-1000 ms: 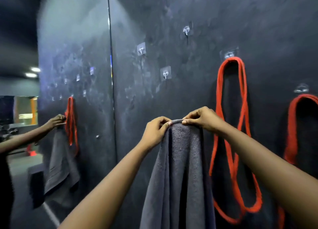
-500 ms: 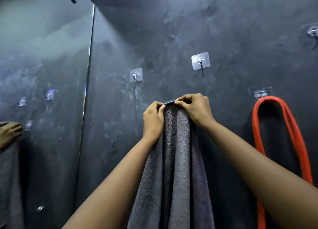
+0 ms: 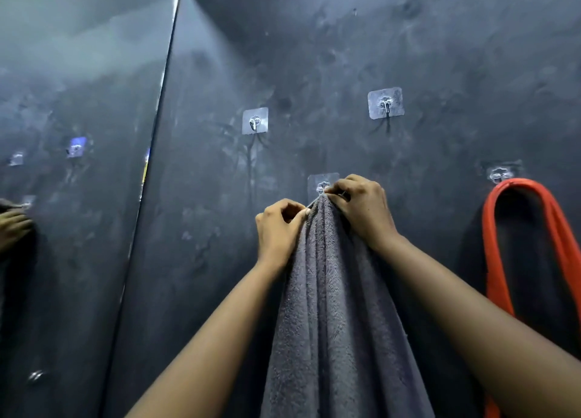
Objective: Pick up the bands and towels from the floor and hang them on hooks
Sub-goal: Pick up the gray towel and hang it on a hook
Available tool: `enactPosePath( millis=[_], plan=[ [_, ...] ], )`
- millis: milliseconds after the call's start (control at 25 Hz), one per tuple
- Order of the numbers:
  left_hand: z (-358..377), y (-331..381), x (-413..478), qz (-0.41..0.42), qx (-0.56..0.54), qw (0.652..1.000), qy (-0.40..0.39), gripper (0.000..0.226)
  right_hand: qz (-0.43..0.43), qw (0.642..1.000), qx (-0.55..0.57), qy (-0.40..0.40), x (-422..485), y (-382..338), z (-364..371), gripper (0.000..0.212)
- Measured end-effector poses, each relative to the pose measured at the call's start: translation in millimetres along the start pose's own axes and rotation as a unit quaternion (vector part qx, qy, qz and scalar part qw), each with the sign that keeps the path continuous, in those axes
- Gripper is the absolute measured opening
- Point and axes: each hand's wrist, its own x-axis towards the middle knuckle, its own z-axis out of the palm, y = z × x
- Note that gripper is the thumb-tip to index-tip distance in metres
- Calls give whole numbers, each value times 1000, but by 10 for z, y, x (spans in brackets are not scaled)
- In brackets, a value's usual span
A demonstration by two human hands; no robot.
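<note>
Right hand (image 3: pixel 361 211) — towel (image 3: pixel 333 307) edge at hook (image 3: pixel 322 185)

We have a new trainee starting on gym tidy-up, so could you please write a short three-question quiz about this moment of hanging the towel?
1. Multiple choice: what hangs from the far-right hook? A) an orange resistance band B) a white shirt C) nothing
2. True or false: only the right hand pinches the grey towel; the left hand holds nothing.
3. How many bare adhesive hooks sit on the wall above the towel's top?
Key: 1. A. 2. False: the left hand pinches the towel's top too. 3. Two: one upper left, one upper right.
</note>
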Motion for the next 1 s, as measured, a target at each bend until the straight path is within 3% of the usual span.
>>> enactPosePath(
  millis=[160, 320, 560, 760, 880, 1000],
  plan=[
    [76, 7, -131, -42, -56, 998, -5, 6, 66, 994, 89, -19, -282, -12, -45, 22],
    [62, 68, -222, -48, -77, 995, -43, 22, 217, 947, 229, -65, -698, -143, -108, 35],
    [-100, -47, -120, 16, -31, 997, -64, 23, 191, 978, 69, 50, -653, -136, -117, 23],
    [-106, -193, -703, -37, -71, 992, -101, 29, 235, 968, 90, 11, -1110, -241, 25, 28],
    [-325, -485, -1289, -106, -71, 983, -130, 9, 302, 947, 105, -23, -1615, -299, -39, 18],
    [-513, -823, -2016, -168, -62, 968, -174, 13, 383, 914, 109, -81, -2279, -301, -116, 16]
  ],
)
